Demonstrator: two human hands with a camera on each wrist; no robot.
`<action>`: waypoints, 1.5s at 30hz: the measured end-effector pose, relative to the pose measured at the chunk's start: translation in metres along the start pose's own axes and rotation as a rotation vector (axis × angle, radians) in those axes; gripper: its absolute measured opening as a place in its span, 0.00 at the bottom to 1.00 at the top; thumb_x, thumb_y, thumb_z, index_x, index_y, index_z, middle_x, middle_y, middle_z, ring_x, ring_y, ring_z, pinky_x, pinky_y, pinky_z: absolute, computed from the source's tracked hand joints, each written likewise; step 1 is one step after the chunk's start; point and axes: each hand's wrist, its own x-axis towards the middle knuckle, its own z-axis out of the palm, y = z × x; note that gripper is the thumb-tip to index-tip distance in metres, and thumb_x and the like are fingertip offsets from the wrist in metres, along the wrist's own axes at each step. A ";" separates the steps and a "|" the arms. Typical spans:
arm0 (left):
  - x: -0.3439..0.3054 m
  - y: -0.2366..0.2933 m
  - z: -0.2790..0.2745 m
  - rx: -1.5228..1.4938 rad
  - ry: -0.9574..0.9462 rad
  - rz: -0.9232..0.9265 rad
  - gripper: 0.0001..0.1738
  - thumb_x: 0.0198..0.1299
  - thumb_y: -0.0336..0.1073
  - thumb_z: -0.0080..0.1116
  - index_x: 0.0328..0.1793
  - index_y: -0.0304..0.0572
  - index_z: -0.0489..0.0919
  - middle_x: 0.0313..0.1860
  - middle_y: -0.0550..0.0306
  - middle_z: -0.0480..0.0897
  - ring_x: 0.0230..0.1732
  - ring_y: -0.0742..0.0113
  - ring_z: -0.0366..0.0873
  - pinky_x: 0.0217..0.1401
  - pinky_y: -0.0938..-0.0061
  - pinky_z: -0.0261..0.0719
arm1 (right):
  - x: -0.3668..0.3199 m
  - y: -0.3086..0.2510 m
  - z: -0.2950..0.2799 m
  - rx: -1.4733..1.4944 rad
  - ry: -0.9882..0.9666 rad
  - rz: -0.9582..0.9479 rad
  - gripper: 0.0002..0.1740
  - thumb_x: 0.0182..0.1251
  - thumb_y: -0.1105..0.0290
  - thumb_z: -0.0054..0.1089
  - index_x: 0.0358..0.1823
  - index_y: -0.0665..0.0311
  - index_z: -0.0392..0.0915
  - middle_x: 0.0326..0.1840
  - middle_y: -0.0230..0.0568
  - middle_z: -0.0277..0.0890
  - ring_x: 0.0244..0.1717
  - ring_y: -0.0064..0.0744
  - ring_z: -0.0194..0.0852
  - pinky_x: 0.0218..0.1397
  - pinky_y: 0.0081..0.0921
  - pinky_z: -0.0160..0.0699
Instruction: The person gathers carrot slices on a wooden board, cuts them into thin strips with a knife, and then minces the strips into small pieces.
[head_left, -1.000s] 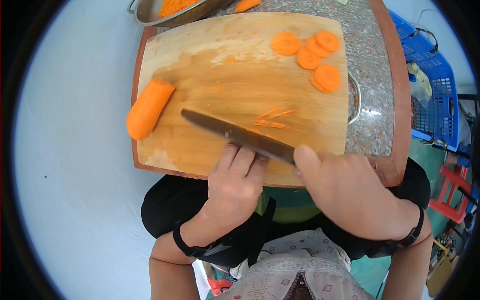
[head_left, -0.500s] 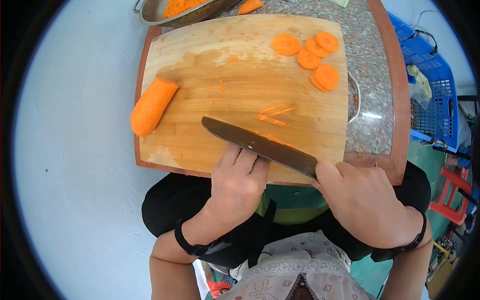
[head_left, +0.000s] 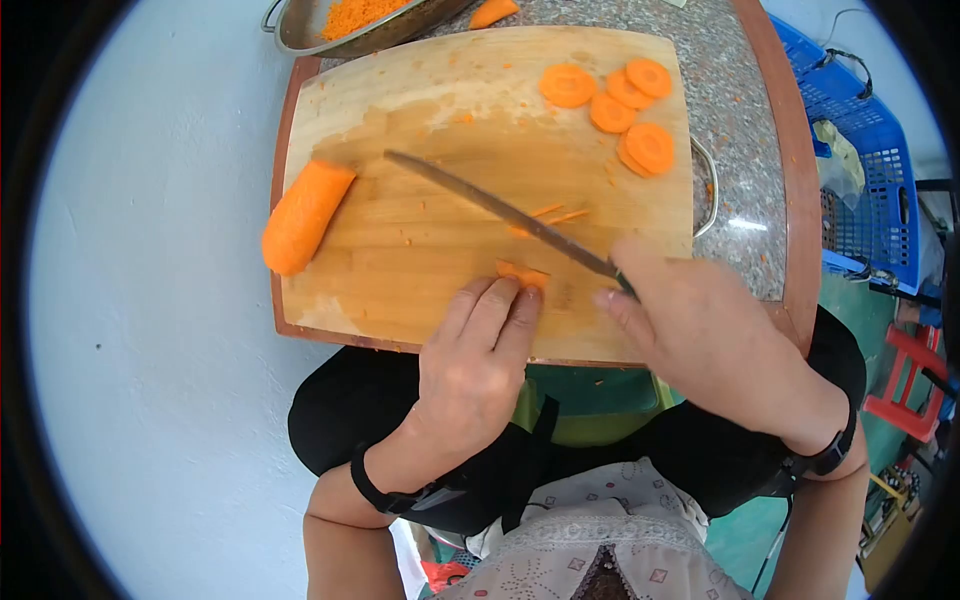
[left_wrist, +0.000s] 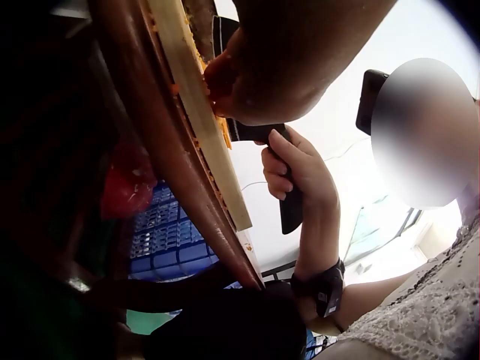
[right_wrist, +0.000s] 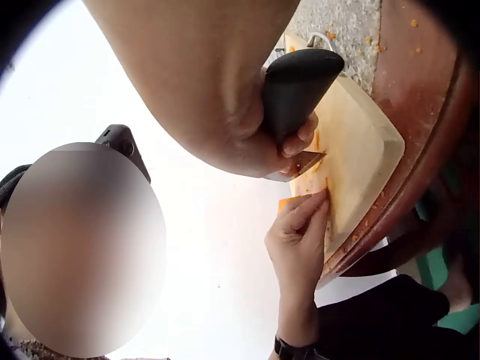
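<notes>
My right hand [head_left: 710,340] grips a kitchen knife [head_left: 500,208] by its black handle [right_wrist: 300,90]. The blade slants across the board toward the upper left, its narrow top edge showing. Under the fingertips of my left hand [head_left: 475,345] is a small carrot piece [head_left: 522,272], held down near the board's front edge; most of it is hidden by the fingers. Just past the blade lie a few thin carrot strips [head_left: 568,216]. All of this is on a wooden cutting board [head_left: 400,270]. A thick carrot length [head_left: 307,218] lies at the board's left side.
Several carrot slices [head_left: 568,86] lie at the board's upper right. Behind the board stand a metal pan [head_left: 375,38] with grated carrot and a carrot end [head_left: 493,12]. A blue basket [head_left: 875,200] and a red stool [head_left: 905,385] are at right.
The knife has swung up and away from my left fingertips, uncovering the carrot piece there. My right hand has moved up a little; the left hand stays nearly in place.
</notes>
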 end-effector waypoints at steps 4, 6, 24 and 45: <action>-0.002 -0.003 0.002 0.007 -0.008 0.035 0.23 0.42 0.24 0.56 0.49 0.23 0.80 0.45 0.41 0.78 0.49 0.46 0.78 0.48 0.63 0.81 | -0.011 0.000 -0.008 0.000 0.025 -0.084 0.12 0.65 0.70 0.60 0.38 0.65 0.65 0.25 0.53 0.75 0.30 0.57 0.77 0.31 0.47 0.73; 0.000 -0.003 0.001 -0.004 -0.030 0.013 0.22 0.42 0.24 0.56 0.47 0.23 0.81 0.45 0.41 0.78 0.49 0.46 0.78 0.49 0.63 0.81 | -0.019 -0.001 -0.005 -0.072 -0.024 -0.099 0.12 0.64 0.70 0.61 0.38 0.64 0.65 0.24 0.51 0.74 0.29 0.55 0.77 0.29 0.46 0.72; -0.011 -0.007 0.002 -0.063 -0.041 0.019 0.20 0.38 0.26 0.58 0.43 0.29 0.82 0.43 0.46 0.78 0.46 0.50 0.77 0.42 0.64 0.81 | -0.013 -0.021 0.018 -0.328 -0.002 -0.144 0.08 0.60 0.73 0.55 0.37 0.64 0.65 0.20 0.42 0.70 0.21 0.44 0.77 0.23 0.35 0.73; -0.006 -0.001 0.000 -0.001 -0.054 0.003 0.17 0.39 0.24 0.57 0.39 0.27 0.82 0.42 0.44 0.78 0.45 0.48 0.77 0.42 0.63 0.81 | -0.038 -0.002 0.001 -0.264 -0.015 -0.172 0.09 0.60 0.74 0.56 0.35 0.64 0.64 0.21 0.42 0.70 0.19 0.42 0.76 0.19 0.34 0.71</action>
